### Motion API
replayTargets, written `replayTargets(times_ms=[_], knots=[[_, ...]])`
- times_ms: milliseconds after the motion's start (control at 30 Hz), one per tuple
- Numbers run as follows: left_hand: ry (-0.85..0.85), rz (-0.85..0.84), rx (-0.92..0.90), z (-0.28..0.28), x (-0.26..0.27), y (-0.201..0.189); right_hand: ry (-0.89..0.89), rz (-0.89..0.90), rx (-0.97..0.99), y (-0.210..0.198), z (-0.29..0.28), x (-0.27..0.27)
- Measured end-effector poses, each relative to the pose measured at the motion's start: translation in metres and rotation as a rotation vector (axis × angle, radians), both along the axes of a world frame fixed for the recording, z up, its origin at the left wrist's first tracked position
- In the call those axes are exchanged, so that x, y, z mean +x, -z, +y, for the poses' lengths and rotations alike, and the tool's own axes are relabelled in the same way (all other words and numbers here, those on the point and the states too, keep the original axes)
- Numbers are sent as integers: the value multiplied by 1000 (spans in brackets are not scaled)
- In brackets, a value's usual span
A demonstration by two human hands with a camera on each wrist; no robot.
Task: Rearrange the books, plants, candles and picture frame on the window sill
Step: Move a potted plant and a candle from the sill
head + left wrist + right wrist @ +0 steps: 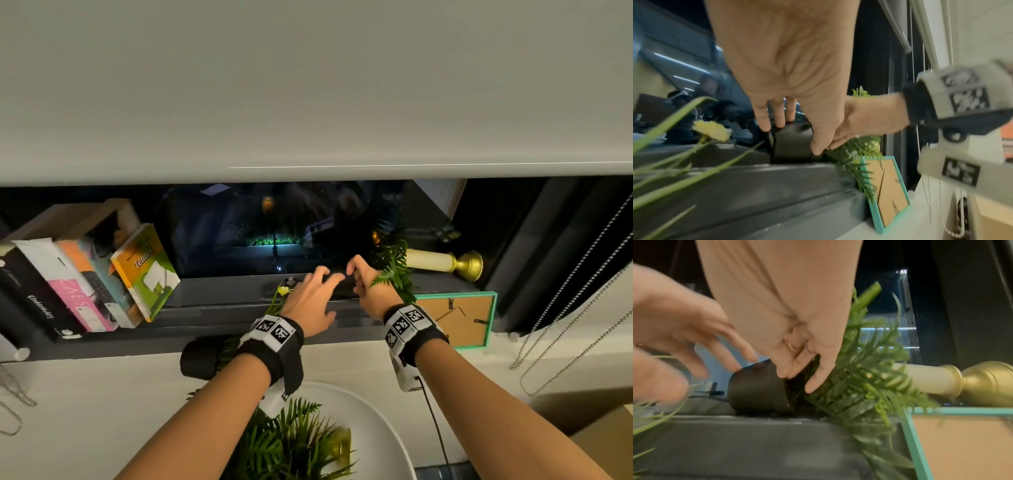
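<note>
At centre frame on the window sill (212, 308), a toppled fern pot (758, 389) lies lengthwise, foliage pointing right; the right hand (368, 284) pinches its rim while the left hand (313, 294), fingers spread and released, touches its base.

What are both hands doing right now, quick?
Left hand: open, fingers spread, fingertips at the black pot lying on its side.
Right hand: fingers curled at the pot's mouth, gripping the fern plant at its base.
</note>
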State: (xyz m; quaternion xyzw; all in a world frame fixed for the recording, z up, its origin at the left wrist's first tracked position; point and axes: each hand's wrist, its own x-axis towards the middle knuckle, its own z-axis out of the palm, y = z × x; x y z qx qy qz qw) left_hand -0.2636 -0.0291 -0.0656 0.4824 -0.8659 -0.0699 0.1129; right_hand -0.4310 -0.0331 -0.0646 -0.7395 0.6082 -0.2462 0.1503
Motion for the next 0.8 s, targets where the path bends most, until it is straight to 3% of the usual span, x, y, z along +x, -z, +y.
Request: replayTargets(times_ms=[167, 267, 400, 500, 600, 700, 800], knots=[[-63, -47, 28, -5, -9, 10, -53, 31, 86, -8, -2, -8], [-68, -25, 13, -7, -7, 12, 4, -137, -107, -32, 8, -21], [-89, -14, 14, -7, -9, 12, 251, -456, -503, -58, 21, -53], [-112, -16, 2, -5, -15, 12, 545, -472, -534, -49, 14, -73], [-117, -35, -44, -3, -20, 11, 700, -332, -391, -28, -6, -92], [-71, -66, -96, 0, -28, 11, 603, -28, -27, -7, -26, -103], [-76, -132, -55, 2, -38, 12, 555, 248, 106, 6, -38, -99]])
